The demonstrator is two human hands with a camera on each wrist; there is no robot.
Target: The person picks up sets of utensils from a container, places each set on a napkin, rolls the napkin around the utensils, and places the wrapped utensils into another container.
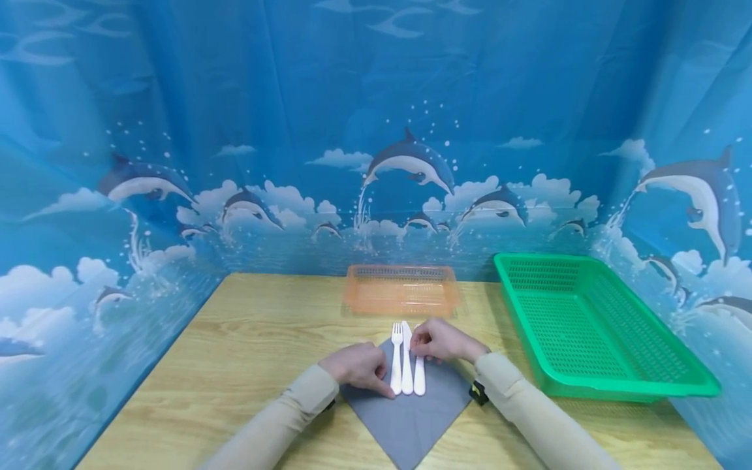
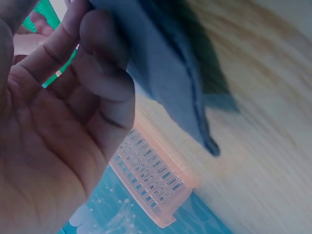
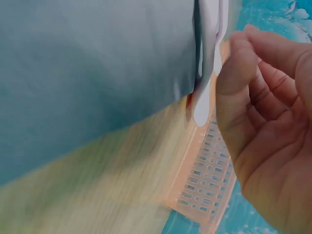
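Note:
A white fork (image 1: 396,359), a white knife (image 1: 407,365) and a white spoon (image 1: 420,378) lie side by side on a grey cloth napkin (image 1: 411,421), set with a corner toward me. My left hand (image 1: 360,365) is at the fork's left, its thumb stretched to the lower end of the fork handle and its fingers loosely bent. Over the upper part of the spoon is my right hand (image 1: 443,339), hiding most of the bowl. In the right wrist view its bent thumb and forefinger come together beside the spoon's bowl (image 3: 201,109), with nothing visible between them.
An orange perforated basket (image 1: 402,303) stands behind the napkin at the table's back edge. To the right is a large green basket (image 1: 599,378). The wooden table (image 1: 235,365) meets a blue dolphin-print curtain (image 1: 294,130) at the back and sides.

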